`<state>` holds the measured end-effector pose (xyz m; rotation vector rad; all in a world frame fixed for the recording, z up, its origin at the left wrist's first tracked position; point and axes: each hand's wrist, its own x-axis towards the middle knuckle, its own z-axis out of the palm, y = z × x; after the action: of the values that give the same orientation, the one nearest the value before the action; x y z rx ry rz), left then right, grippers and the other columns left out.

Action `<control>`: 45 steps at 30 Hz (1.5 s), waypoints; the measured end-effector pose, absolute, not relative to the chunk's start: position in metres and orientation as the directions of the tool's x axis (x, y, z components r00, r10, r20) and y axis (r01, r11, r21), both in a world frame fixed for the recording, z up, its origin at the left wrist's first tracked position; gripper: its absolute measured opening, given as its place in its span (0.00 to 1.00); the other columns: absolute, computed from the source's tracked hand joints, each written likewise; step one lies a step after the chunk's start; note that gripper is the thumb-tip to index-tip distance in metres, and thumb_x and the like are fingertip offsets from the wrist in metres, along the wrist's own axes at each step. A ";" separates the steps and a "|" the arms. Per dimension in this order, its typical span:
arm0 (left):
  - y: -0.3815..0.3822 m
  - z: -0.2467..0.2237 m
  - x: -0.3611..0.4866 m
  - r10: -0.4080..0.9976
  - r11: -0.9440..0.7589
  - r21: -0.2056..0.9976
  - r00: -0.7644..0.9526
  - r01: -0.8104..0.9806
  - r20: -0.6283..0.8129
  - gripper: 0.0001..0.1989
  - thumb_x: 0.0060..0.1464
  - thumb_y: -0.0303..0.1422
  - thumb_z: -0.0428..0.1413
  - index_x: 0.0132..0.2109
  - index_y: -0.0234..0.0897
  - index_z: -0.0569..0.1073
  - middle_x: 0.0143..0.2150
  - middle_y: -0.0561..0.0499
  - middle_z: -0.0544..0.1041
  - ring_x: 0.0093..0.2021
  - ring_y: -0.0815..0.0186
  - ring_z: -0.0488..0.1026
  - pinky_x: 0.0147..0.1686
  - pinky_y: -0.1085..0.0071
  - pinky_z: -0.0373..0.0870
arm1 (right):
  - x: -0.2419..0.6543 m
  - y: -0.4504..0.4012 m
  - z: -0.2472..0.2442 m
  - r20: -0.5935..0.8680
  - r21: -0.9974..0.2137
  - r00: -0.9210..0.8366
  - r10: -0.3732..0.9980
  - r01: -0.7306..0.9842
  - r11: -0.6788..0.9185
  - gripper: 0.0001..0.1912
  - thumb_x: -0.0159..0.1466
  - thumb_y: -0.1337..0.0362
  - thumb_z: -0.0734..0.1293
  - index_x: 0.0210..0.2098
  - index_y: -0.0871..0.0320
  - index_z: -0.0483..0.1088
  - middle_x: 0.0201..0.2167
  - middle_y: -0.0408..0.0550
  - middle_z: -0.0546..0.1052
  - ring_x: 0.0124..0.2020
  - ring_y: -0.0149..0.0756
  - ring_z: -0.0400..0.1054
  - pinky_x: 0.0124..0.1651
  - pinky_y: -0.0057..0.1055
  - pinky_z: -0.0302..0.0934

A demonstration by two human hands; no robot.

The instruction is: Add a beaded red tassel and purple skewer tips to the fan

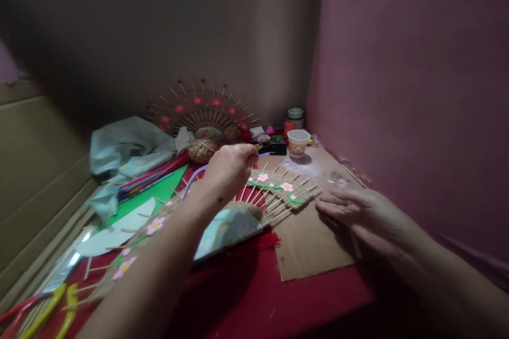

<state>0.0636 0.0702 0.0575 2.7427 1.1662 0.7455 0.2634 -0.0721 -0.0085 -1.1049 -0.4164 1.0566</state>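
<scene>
Across the red tabletop (pixel 278 296), near fan (pixel 304 196) spread wide, partly hidden by a forearm, with a far fan (pixel 198 111) upright behind it and cardboard (pixel 310 254) under its right end. Left hand (pixel 230 167) above the near fan, closed on a purple strand (pixel 264 155); right hand (pixel 368 217) open, loosely flexed beside the fan's right end, contact unclear; twine ball (pixel 202 149) and paper cup (pixel 298 144) beyond the fan. Decoration looks well along, weave, pink flowers (pixel 287 187) and green stems (pixel 294 200) on both visible sides; stick tips bare, unlike the far fan's red ones, perhaps unfinished, middle hidden.
</scene>
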 end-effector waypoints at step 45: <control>0.096 0.061 0.182 0.554 -0.803 0.342 0.822 0.488 0.129 0.10 0.49 0.30 0.54 0.34 0.33 0.79 0.26 0.51 0.77 0.29 0.68 0.69 0.30 0.74 0.61 | 0.267 -0.003 -0.013 -0.127 -0.628 0.337 0.933 -0.755 0.188 0.06 0.51 0.74 0.64 0.29 0.59 0.65 0.22 0.46 0.76 0.22 0.32 0.71 0.31 0.30 0.67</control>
<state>0.1825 0.0963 0.0606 2.7112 0.7947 0.3214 0.2671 -0.0031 -0.0134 -0.6732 -0.3129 1.2149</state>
